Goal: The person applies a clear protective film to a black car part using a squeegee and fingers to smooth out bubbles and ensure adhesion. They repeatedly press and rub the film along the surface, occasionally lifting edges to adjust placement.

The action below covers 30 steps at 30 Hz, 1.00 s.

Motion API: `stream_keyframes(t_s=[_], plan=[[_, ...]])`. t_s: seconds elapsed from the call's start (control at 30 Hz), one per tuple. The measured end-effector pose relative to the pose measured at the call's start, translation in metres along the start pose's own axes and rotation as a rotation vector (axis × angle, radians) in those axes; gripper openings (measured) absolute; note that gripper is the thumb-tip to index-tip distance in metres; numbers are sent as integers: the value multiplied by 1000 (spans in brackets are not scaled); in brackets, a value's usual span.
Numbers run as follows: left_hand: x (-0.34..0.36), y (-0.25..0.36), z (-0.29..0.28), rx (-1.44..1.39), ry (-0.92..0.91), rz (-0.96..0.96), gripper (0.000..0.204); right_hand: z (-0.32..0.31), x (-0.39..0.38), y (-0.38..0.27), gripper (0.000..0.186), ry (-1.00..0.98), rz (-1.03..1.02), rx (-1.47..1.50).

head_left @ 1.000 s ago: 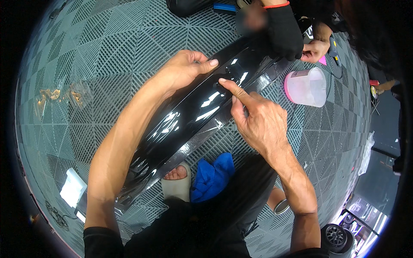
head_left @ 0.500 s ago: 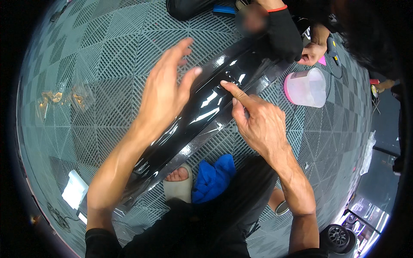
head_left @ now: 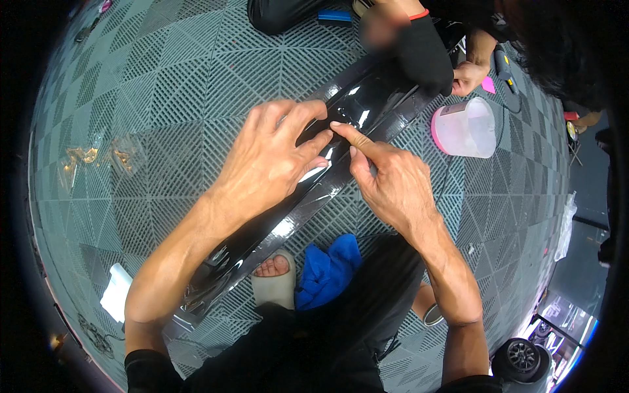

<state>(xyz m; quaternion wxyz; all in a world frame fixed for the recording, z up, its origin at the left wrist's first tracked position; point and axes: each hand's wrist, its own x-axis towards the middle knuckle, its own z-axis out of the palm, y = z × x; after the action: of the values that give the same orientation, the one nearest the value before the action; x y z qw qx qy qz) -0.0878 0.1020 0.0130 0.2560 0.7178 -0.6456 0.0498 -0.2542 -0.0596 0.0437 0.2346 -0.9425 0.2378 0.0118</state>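
Observation:
A long, glossy black panel (head_left: 357, 98) lies diagonally across the floor, with dark shiny film (head_left: 283, 228) spreading past its edges. My right hand (head_left: 393, 180) points its stretched index finger at the panel, the tip at its surface; the other fingers are curled under and nothing shows in them. My left hand (head_left: 268, 154) is over the panel's left edge, palm down, fingers bent and apart. Its index fingertip is close beside my right index fingertip. Nothing is seen in the left hand, though its palm is hidden.
A co-worker's hand (head_left: 468, 77) is by the panel's far end, next to a pink-bottomed clear tub (head_left: 466, 128). A blue cloth (head_left: 327, 272) lies by my sandalled foot (head_left: 274, 278). Small plastic bags (head_left: 98, 157) and a white sheet (head_left: 116, 291) are on the left on the tiled floor.
My left hand has come down and to the right, from raised and spread to bent fingers beside my right fingertip. My right hand stays at nearly the same spot on the panel.

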Motion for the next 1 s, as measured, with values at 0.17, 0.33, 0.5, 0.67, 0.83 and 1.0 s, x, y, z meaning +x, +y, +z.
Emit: stream_keyframes(t_s=[0.17,0.33,0.5,0.67,0.83,1.0], plan=[[-3,0,1,48,-38,37,45,5,2,2,41,83,-46,-9],[-5,-1,-1,60,-51,27,43,1,1,2,42,37,-23,-30],[-6,-1,1,45,-60,4,43,1,3,0,43,50,-42,-2],[-4,-1,4,52,-59,1,42,1,3,-1,45,28,-33,3],[-4,-1,4,69,-54,8,41,-3,2,-1,45,-43,-21,-2],[-5,-1,3,63,-62,11,42,-2,2,3,45,-7,-20,368]])
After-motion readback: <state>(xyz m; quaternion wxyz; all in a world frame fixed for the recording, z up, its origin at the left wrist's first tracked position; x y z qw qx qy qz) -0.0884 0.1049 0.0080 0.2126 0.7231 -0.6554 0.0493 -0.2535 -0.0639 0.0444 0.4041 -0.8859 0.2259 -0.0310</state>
